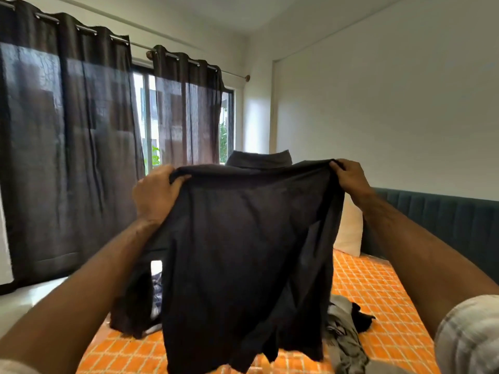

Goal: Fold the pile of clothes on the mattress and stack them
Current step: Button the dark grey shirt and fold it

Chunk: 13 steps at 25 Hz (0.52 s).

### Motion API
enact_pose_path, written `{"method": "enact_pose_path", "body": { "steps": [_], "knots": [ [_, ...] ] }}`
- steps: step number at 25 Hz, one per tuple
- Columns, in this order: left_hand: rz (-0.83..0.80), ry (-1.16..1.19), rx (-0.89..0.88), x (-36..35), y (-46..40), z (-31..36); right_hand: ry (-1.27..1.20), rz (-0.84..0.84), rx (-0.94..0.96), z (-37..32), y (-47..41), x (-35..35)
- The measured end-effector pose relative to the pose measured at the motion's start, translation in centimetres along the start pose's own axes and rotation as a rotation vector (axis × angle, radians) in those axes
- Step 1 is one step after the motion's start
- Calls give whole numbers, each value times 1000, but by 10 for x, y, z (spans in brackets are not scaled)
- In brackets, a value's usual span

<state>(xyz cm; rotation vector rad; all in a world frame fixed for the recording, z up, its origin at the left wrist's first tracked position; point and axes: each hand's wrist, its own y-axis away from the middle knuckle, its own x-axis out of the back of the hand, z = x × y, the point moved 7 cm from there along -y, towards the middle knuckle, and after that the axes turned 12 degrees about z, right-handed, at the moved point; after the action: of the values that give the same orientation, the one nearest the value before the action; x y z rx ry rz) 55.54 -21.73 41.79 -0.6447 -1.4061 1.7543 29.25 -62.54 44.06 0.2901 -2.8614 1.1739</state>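
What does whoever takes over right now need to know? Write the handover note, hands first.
Left hand: grips one top corner of the dark shirt.
Right hand: pinches the other top corner.
Shirt: held up spread in the air, collar at the top, hem hanging over the orange checked mattress.
Pile: grey and black unfolded clothes lie on the mattress behind the shirt, partly hidden.
Done: no folded stack in view.
Left: lay the shirt flat, fold it, start the stack, then fold the rest.
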Motion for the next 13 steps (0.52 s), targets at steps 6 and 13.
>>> {"method": "enact_pose_path", "body": {
  "steps": [6,13],
  "knots": [
    [-54,-116,-360,27,19,-9,-132,10,59,13,28,5],
    [-573,428,118,26,-2,-44,-271,-517,-308,16,72,18]
  ]
}}
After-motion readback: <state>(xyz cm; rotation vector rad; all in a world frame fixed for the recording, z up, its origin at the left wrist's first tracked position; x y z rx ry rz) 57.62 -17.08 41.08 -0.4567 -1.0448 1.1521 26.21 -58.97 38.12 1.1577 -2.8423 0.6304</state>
